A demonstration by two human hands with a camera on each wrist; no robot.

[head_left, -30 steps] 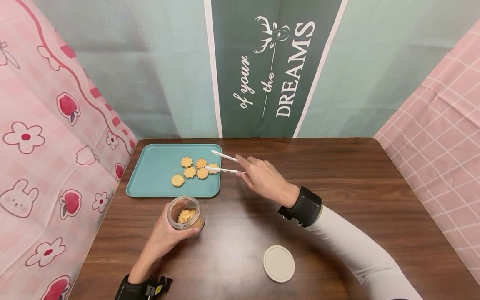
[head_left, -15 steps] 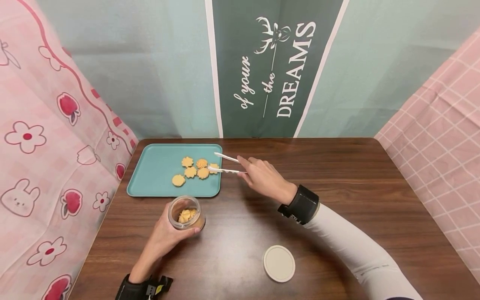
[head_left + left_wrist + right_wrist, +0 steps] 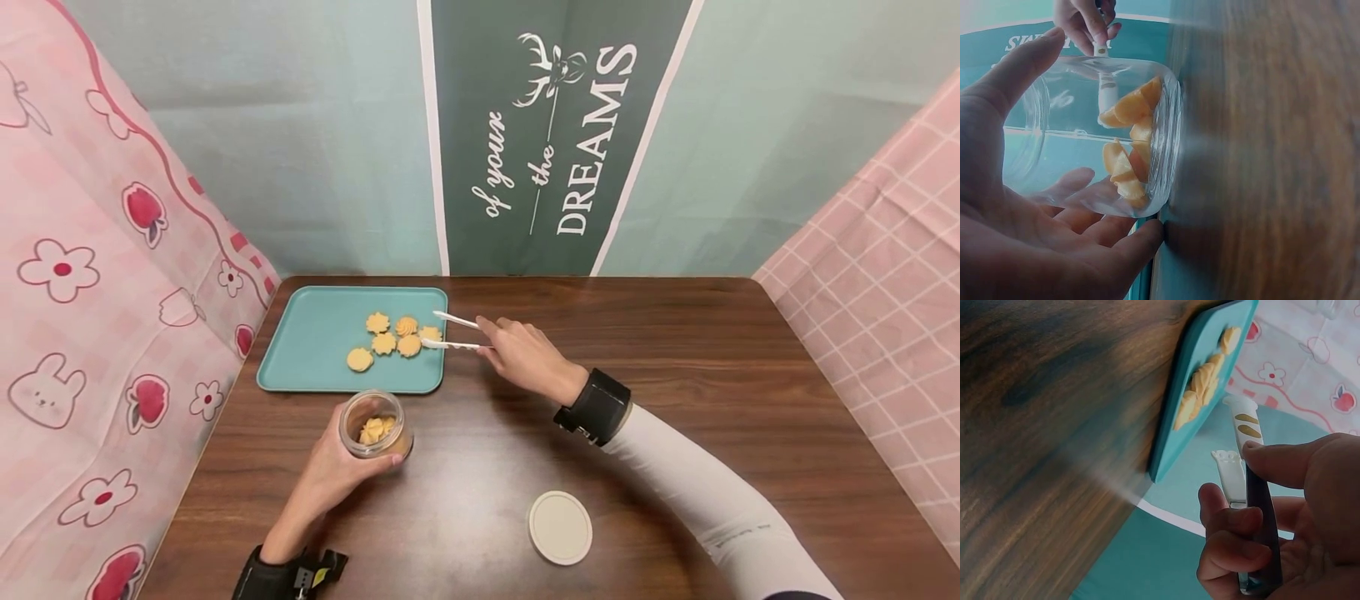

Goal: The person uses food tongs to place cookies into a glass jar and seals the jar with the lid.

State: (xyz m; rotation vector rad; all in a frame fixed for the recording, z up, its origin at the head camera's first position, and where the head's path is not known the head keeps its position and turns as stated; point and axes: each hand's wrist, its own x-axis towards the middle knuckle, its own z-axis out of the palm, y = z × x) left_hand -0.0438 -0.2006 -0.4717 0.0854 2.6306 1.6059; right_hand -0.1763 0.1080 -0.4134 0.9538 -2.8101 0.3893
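My left hand (image 3: 333, 467) grips a clear jar (image 3: 402, 440) from its left side, with the thumb along its front. Inside, several yellow cookies (image 3: 1129, 112) lie at the bottom. My right hand (image 3: 528, 354) holds a pair of tongs (image 3: 454, 344), whose white tips stand apart over the right edge of a teal tray (image 3: 311, 342). Nothing shows between the tips (image 3: 1229, 469) in the right wrist view. Several flower-shaped cookies (image 3: 383, 343) rest on the right half of the tray; the lower tong arm overlaps the rightmost cookie (image 3: 431, 334) in the head view.
A round cream lid (image 3: 560, 527) lies flat on the brown wooden table (image 3: 712, 358), nearer the person and right of the jar. Pink curtains (image 3: 67, 325) hang at both sides, and a green one (image 3: 540, 167) with lettering hangs at the back.
The tongs have drawn slightly right across the tray's edge, and their tips have come a little closer together. The left hand and jar stay in place; the head view shifts slightly.
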